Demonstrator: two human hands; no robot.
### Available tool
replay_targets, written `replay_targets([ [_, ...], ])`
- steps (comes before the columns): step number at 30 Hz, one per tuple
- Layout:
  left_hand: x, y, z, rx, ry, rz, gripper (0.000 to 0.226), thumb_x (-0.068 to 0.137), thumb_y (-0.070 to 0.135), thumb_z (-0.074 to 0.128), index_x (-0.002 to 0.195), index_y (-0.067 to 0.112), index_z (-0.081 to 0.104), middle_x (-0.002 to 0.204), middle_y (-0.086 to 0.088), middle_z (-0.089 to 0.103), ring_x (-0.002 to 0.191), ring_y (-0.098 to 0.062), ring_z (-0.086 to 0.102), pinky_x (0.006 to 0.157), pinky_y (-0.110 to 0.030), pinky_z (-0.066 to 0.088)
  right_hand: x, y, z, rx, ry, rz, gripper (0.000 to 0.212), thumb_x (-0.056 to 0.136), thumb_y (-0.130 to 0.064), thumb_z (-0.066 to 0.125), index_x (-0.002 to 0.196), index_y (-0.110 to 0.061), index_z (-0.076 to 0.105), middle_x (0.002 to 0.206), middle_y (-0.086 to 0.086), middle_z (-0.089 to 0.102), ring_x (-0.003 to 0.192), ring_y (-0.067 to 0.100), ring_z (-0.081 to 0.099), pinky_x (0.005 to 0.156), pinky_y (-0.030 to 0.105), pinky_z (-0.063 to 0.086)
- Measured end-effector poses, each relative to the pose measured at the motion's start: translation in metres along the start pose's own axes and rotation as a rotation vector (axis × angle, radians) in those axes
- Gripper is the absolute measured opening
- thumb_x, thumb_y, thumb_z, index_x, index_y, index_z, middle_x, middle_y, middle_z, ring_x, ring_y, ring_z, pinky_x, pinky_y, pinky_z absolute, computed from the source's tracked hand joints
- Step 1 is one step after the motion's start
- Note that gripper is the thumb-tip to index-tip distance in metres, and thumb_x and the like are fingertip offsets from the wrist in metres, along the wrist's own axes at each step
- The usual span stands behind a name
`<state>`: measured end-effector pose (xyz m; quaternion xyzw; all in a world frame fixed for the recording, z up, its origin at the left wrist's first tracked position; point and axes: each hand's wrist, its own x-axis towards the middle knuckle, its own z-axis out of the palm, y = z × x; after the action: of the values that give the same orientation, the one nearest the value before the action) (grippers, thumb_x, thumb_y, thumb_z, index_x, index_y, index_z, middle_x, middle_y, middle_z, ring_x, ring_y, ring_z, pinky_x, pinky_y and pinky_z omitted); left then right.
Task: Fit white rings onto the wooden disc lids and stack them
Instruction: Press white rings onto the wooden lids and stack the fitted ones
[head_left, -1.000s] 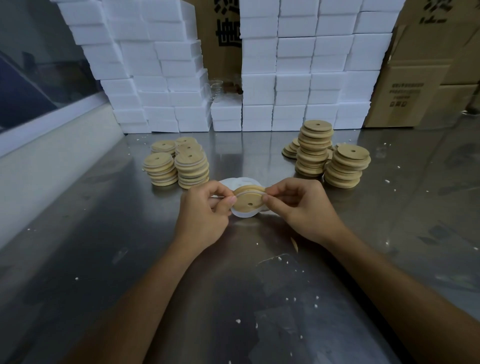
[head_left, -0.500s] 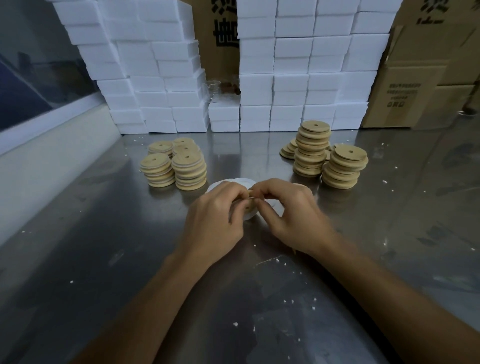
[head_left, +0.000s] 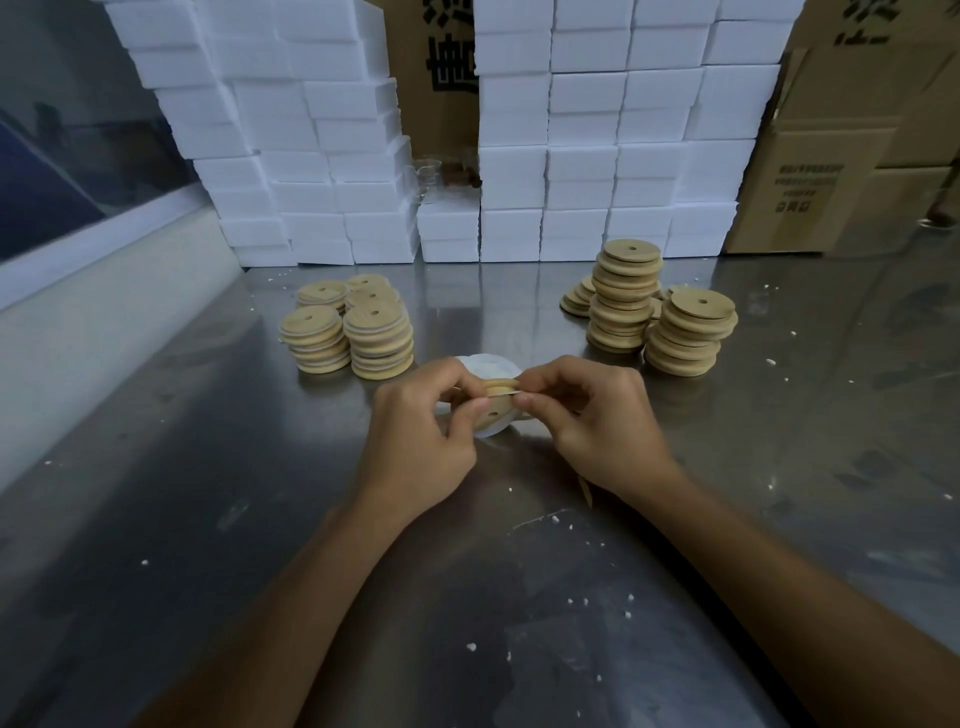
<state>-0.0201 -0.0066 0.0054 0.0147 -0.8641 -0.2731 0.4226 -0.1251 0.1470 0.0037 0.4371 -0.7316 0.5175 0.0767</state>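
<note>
A: Where is the wooden lid (head_left: 496, 405) sitting relative to the two hands?

B: It is being held between them, just above the bench (head_left: 208, 519), tilted so that its flat face with the small centre hole is turning toward the camera. The left hand (head_left: 421, 441) is gripping its left edge, thumb lying across the face; the right hand (head_left: 597, 421) is pinching the upper right edge, fingers (head_left: 540, 382) curled in tight on the rim.

A: And the white ring (head_left: 493, 428)?

B: It is showing as a pale band along the lid's lower edge. Whether it is fully seated all round cannot be told, since the fingers are covering the top of the rim.

A: Which relation is governing the next move?

B: Probably the rim under the right fingertips, where the ring looks to be still needing pressing on. After that, the ringed stacks (head_left: 348, 332) are standing to the far left, nearer the left hand, while the bare stacks (head_left: 660, 312) are standing to the far right. More white rings (head_left: 491, 364) are lying on the bench just behind the hands.
</note>
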Motion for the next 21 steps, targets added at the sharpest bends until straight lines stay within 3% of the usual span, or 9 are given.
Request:
replay_targets([
  [5, 0.0005, -0.0076, 0.0014, -0.132, -0.017, -0.116, 0.003, 0.075, 0.01, 0.069, 0.074, 0.01, 0.066, 0.079, 0.004, 0.071, 0.079, -0.013, 0.067, 0.074, -0.04, 0.055, 0.0027, 0.0017, -0.002, 0.008, -0.022, 0.103, 0.006, 0.083, -0.009, 0.079, 0.087, -0.014, 0.077, 0.087, -0.008, 0.075, 0.081, 0.01, 0.072, 0.08, 0.041, 0.059],
  [7, 0.0009, -0.0093, 0.0007, -0.189, -0.028, -0.16, 0.004, 0.075, 0.012, 0.069, 0.074, 0.014, 0.066, 0.081, 0.005, 0.072, 0.082, -0.015, 0.069, 0.077, -0.045, 0.056, 0.0036, 0.0019, -0.0031, 0.004, -0.054, 0.11, 0.006, 0.083, -0.012, 0.079, 0.085, -0.017, 0.077, 0.086, -0.008, 0.075, 0.082, 0.009, 0.071, 0.081, 0.039, 0.059],
  [10, 0.0007, -0.0098, -0.0012, -0.244, -0.037, -0.259, 0.015, 0.076, 0.013, 0.07, 0.073, 0.026, 0.063, 0.084, 0.012, 0.072, 0.083, -0.01, 0.07, 0.077, -0.043, 0.059, 0.0023, 0.003, -0.0048, 0.011, -0.076, 0.102, 0.006, 0.083, -0.017, 0.081, 0.086, -0.018, 0.076, 0.086, -0.008, 0.075, 0.08, 0.005, 0.071, 0.078, 0.03, 0.061],
  [14, 0.0004, -0.0103, -0.0023, -0.379, -0.048, -0.416, 0.038, 0.082, -0.006, 0.069, 0.067, 0.029, 0.063, 0.084, 0.012, 0.071, 0.081, -0.016, 0.073, 0.067, -0.045, 0.062, -0.0006, 0.0051, -0.0024, 0.008, -0.08, 0.116, 0.007, 0.083, -0.016, 0.08, 0.087, -0.012, 0.075, 0.085, -0.001, 0.076, 0.075, 0.006, 0.073, 0.073, 0.029, 0.061],
  [17, 0.0008, -0.0075, -0.0032, -0.454, -0.047, -0.45, 0.035, 0.083, -0.01, 0.067, 0.069, 0.021, 0.061, 0.085, 0.009, 0.07, 0.08, -0.015, 0.073, 0.06, -0.03, 0.059, 0.001, 0.0047, -0.0019, 0.091, -0.069, 0.186, 0.006, 0.083, -0.013, 0.08, 0.086, -0.01, 0.076, 0.089, 0.0, 0.077, 0.078, 0.01, 0.074, 0.076, 0.028, 0.06],
  [21, 0.0018, -0.0061, -0.0026, -0.537, -0.041, -0.52, 0.026, 0.084, -0.013, 0.063, 0.071, 0.008, 0.058, 0.092, -0.005, 0.068, 0.079, -0.014, 0.073, 0.06, -0.026, 0.058, 0.0027, 0.0023, -0.0022, 0.286, -0.069, 0.312, 0.004, 0.081, -0.002, 0.079, 0.083, -0.003, 0.075, 0.088, 0.011, 0.077, 0.085, 0.023, 0.074, 0.085, 0.035, 0.059],
])
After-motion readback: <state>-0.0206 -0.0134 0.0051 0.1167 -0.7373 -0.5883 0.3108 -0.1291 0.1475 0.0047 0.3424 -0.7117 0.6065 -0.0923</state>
